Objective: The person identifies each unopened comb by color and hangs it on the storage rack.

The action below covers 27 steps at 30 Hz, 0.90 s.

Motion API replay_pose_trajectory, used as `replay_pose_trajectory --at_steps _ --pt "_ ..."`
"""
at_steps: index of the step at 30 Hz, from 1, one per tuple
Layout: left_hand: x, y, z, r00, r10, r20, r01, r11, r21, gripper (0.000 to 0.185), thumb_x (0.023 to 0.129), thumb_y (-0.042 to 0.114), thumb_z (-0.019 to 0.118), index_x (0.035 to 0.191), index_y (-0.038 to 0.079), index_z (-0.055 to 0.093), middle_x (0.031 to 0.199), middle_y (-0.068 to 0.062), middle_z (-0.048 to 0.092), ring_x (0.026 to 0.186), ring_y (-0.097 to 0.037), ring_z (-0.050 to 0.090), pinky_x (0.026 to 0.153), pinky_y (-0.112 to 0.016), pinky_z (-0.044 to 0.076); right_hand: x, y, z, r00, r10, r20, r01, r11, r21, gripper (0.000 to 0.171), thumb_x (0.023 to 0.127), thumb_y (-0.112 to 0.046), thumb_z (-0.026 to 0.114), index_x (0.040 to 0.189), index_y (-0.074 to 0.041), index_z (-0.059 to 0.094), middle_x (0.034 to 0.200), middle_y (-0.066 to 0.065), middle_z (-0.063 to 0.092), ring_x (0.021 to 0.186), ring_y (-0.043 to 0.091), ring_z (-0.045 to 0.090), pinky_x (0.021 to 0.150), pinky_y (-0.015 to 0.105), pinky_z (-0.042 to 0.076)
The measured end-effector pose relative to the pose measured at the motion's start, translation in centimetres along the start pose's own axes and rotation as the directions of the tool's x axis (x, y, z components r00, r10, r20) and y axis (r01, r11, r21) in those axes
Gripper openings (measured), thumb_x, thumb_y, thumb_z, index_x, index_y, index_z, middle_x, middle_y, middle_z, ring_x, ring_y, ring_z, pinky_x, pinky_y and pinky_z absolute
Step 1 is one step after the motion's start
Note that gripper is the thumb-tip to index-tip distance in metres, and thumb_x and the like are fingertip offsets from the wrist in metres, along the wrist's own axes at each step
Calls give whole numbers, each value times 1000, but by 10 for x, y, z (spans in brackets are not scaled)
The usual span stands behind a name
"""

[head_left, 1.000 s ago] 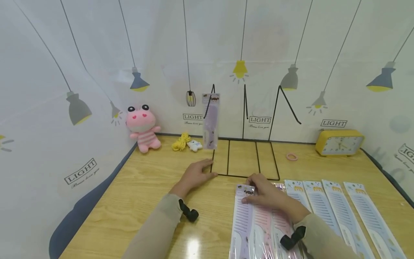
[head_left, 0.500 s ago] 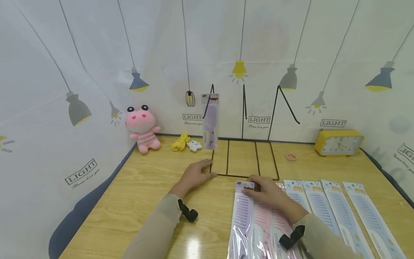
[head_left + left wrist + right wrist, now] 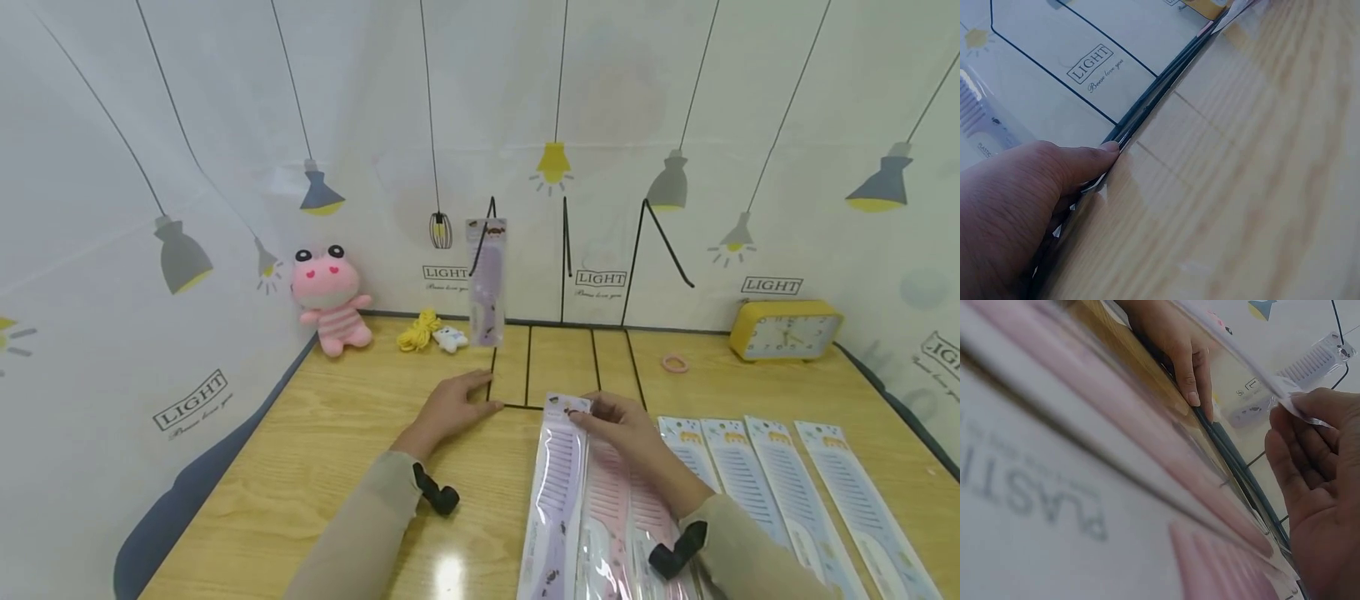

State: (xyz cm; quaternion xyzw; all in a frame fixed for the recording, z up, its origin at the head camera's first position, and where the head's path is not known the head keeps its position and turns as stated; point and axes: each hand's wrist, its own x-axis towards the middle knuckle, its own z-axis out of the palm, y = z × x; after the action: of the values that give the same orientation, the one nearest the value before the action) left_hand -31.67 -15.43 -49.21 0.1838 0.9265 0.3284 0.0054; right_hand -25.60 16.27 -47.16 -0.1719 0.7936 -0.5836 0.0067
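Note:
My right hand pinches the top corner of a packaged purple comb, its upper end raised off the table. In the right wrist view, thumb and fingertips meet on the edge of the clear wrapper. My left hand rests at the front left corner of a black wire display rack, fingers extended and touching its base; the left wrist view shows the thumb lying along the wire. Another packaged purple comb hangs on the rack's left hook. The middle and right hooks hold nothing.
Packaged pink combs lie beside the purple one, partly under my right forearm. Several packaged blue combs are laid out to the right. Behind stand a pink plush toy, yellow cord, a small white figure, a pink ring and a yellow clock.
My right hand has lifted the top end of the purple comb package, which now overlaps the rack's front wire in the head view. The left hand has stayed on the rack.

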Motion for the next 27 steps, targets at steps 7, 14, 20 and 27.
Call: replay_pose_trajectory --at_steps 7,14,20,27 --pt "-1 3 -2 1000 14 -6 -14 1000 -8 66 93 52 67 149 20 52 156 0 44 145 -26 38 120 -47 28 2 -2 -3 994 95 -59 -76 959 274 18 93 -24 75 100 -8 72 85 -1 66 77 9 61 70 24 55" --pt "-2 5 -2 1000 23 -21 -23 1000 5 66 93 52 67 148 19 52 155 -2 45 144 -26 39 120 -46 29 4 -3 -3 996 85 -8 -63 792 607 8 94 -8 71 102 -7 72 97 3 71 89 12 68 80 25 59" --pt "-3 8 -4 1000 7 -4 -7 1000 11 66 94 51 67 149 19 51 156 -1 44 145 -25 37 120 -45 28 4 -2 -3 998 64 -1 -49 763 644 8 95 -5 69 102 -6 72 99 4 73 90 13 70 81 26 60" --pt "-2 3 0 1000 1 -10 -1 1000 -6 66 93 51 68 149 20 52 156 0 44 145 -25 37 120 -47 28 5 -3 -2 998 47 -37 -10 739 674 12 96 -2 67 104 -6 74 102 6 74 92 15 71 84 28 60"
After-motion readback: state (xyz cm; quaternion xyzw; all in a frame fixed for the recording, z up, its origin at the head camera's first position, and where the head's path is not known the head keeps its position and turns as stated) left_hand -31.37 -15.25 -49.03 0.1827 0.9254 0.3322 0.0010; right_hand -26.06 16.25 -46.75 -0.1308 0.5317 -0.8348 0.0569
